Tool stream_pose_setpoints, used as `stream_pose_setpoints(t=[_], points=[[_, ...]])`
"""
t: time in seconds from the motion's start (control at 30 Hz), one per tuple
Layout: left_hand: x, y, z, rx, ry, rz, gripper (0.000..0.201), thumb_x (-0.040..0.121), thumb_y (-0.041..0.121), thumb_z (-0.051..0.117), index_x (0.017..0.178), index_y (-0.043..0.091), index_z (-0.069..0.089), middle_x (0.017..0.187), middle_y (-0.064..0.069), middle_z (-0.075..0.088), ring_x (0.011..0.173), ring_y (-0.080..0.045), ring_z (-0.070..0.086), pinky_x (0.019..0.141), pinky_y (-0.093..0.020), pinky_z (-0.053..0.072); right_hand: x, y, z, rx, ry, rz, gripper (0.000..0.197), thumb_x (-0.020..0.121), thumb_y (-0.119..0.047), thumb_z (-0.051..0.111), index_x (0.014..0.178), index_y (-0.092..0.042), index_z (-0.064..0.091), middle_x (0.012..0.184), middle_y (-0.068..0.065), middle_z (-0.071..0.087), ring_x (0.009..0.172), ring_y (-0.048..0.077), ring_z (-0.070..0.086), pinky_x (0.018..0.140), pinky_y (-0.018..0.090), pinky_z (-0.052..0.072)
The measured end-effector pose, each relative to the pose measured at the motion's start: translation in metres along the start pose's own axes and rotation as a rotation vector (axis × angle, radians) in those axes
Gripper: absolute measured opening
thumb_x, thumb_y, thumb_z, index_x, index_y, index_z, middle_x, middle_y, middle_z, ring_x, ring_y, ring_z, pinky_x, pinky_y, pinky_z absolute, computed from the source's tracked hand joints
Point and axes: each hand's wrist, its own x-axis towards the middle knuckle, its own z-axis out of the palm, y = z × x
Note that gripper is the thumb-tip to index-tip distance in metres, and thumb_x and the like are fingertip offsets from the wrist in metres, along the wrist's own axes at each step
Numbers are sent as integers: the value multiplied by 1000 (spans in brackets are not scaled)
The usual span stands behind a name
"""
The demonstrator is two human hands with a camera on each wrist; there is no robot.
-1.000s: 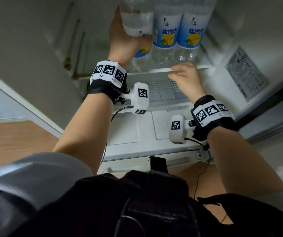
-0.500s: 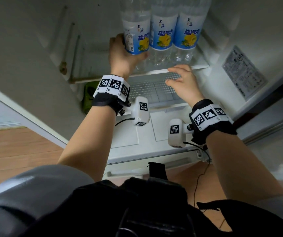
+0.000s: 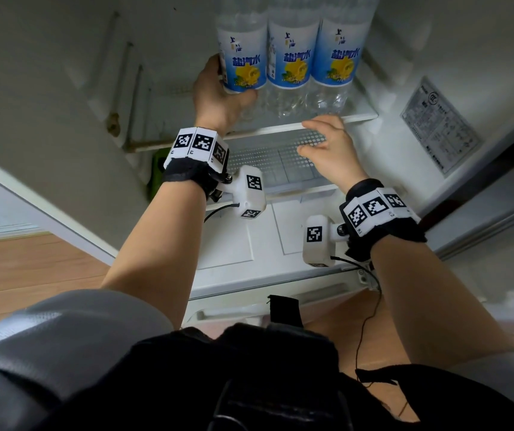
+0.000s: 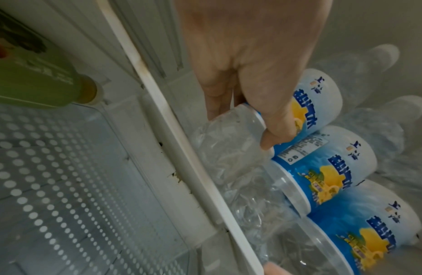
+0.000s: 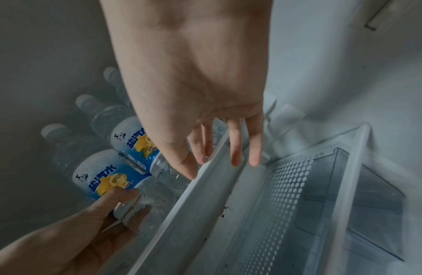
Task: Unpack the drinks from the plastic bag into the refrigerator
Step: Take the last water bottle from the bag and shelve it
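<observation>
Seating the third bottle is where you are: your left hand (image 3: 218,98) wraps the leftmost water bottle (image 3: 243,54) low on its body, thumb across the label edge and the other fingers (image 4: 215,104) curled behind, on the refrigerator shelf (image 3: 361,115). The middle bottle (image 3: 293,51) and the right bottle (image 3: 338,48) stand upright in the same row, sides touching. Your right hand (image 3: 331,150) hovers empty just below the shelf lip, fingers (image 5: 235,148) spread and relaxed, pinching nothing.

Progress, as a judgement: three drinks are in, the last not yet let go. No plastic bag shows in any view, so you cannot tell how many drinks are left.

Materials: bottles are clear, thin, ribbed plastic, likely crushable if squeezed, with glossy blue-and-white labels carrying a yellow lemon print and pale caps. Shelf edge is a hard white plastic strip with dark specks. Below sits a clear crisper cover (image 3: 280,160) printed with white dots. A green bottle (image 4: 40,80) lies on the lower left.
</observation>
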Motion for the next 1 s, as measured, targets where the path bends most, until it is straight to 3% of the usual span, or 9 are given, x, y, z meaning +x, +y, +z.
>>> stream_pose_setpoints(t=[0.23,0.3,0.4,0.5,0.57,0.67,0.73,0.83,1.0], points=[[1,-5,2,-25,-56,23,63,70,16,76,126,3,50,111,0,65,96,-8,63,82,-14,52,-6,-6,0,10,-19,40,49,82,-7,64,130,-7,53,139,6,41,124,19,48,109,34,40],[-4,-7,5,1,-87,16,85,73,22,77,142,1,31,134,-7,55,120,-15,56,101,-21,47,-12,-9,-3,48,-5,52,50,84,-9,64,132,-8,51,140,5,42,117,17,53,106,27,43],[-24,-7,13,31,-67,11,105,78,32,72,149,-4,3,157,-19,21,147,-28,23,121,-36,22,-27,-14,-11,120,45,48,44,85,-8,63,128,-9,54,134,0,46,104,11,55,93,20,47],[-66,7,25,24,-6,31,92,85,22,66,149,-4,5,159,-23,6,149,-31,7,117,-24,5,-50,-18,-28,176,65,55,35,85,-12,64,120,-13,61,125,-3,57,101,15,62,88,24,51],[-98,19,37,-13,27,91,83,84,14,65,147,-4,15,157,-25,11,148,-33,12,109,-14,9,-71,-23,-44,211,70,60,28,86,-12,63,113,-12,65,112,-2,66,93,12,66,82,20,52],[-147,42,57,-179,78,153,55,77,6,58,130,0,49,139,-19,48,130,-26,48,109,-31,37,-115,-29,-78,279,98,18,19,87,-9,61,105,-9,67,98,2,70,77,6,66,70,10,49],[-180,60,72,-334,75,195,36,70,-6,43,97,6,65,98,-11,69,87,-15,70,76,-34,58,-151,-25,-105,299,127,28,17,88,-8,58,101,-12,68,97,6,71,77,11,67,72,13,51],[-233,83,103,-452,-32,237,41,64,-14,33,64,18,58,59,0,61,50,-11,62,52,-24,49,-211,-6,-146,325,206,100,19,89,-5,55,91,-21,66,90,1,71,77,12,68,75,16,53],[-325,115,166,-520,-209,272,45,65,-13,34,57,24,56,52,-1,58,50,-25,59,53,-42,53,-300,31,-203,323,371,142,13,90,0,54,91,-9,64,81,7,68,67,1,67,68,16,55]])
